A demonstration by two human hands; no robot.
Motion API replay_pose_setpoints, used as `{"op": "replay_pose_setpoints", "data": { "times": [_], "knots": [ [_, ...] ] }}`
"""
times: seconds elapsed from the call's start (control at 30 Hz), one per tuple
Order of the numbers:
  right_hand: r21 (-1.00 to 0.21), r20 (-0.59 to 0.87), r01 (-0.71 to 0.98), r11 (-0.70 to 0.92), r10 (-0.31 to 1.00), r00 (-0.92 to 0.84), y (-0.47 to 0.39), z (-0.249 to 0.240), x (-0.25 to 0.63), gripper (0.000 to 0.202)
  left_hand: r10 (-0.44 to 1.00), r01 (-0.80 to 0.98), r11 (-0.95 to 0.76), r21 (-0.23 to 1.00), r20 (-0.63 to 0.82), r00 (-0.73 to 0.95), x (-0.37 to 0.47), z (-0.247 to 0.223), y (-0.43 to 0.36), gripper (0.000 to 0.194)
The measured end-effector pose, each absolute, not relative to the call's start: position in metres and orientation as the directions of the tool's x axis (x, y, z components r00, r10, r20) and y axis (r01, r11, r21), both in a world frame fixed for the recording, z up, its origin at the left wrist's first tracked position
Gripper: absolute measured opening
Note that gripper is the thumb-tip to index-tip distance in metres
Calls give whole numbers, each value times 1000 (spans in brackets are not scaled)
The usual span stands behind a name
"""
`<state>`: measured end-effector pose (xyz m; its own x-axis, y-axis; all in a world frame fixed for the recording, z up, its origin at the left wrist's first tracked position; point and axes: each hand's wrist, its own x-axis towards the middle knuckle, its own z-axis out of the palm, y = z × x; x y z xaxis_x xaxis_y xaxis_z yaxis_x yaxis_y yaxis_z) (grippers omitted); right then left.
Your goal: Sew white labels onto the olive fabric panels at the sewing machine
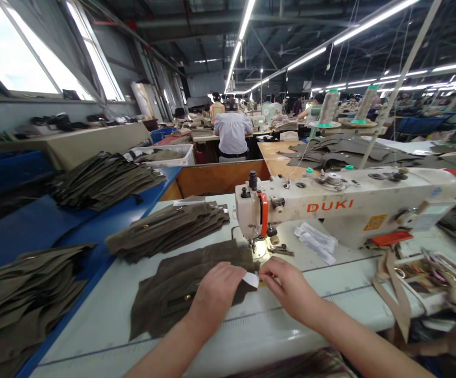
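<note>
A dark olive fabric panel with a slit pocket and a small brass-coloured piece lies on the pale sewing table, just left of the needle area. My left hand rests over its right part, with fingers closed on a small white strip, perhaps a label. Close to the strip's right end, my right hand is closed in a pinch; what is between its fingertips is too small to make out. Above both hands stands the sewing machine, its lit presser foot near the fabric's upper right edge.
Stacked olive panels lie behind the work piece, with more piles on the blue surface at left. White strips sit under the machine arm. A tray of small parts is at right. A person sits ahead.
</note>
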<state>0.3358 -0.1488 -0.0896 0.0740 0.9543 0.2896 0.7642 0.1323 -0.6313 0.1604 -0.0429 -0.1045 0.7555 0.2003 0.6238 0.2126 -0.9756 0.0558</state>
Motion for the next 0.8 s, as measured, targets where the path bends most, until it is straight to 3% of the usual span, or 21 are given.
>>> {"op": "replay_pose_setpoints", "data": {
  "times": [0.13, 0.27, 0.5, 0.8],
  "knots": [
    [-508, 330, 822, 256, 940, -88, -157, -101, 335, 29, 270, 313, -949, 22, 567, 778, 152, -111, -22, 28],
    [-390, 220, 862, 323, 942, -254, -169, -112, 328, 42, 283, 332, -942, -47, 416, 864, 162, -118, -18, 27],
    [-367, 152, 882, 295, 955, -256, -176, -111, 325, 49, 232, 239, -971, 2, 254, 939, 179, -110, -26, 16],
    [-359, 166, 874, 326, 944, -284, -177, -111, 326, 48, 262, 263, -964, 38, 295, 919, 184, -119, -23, 16]
  ]
}}
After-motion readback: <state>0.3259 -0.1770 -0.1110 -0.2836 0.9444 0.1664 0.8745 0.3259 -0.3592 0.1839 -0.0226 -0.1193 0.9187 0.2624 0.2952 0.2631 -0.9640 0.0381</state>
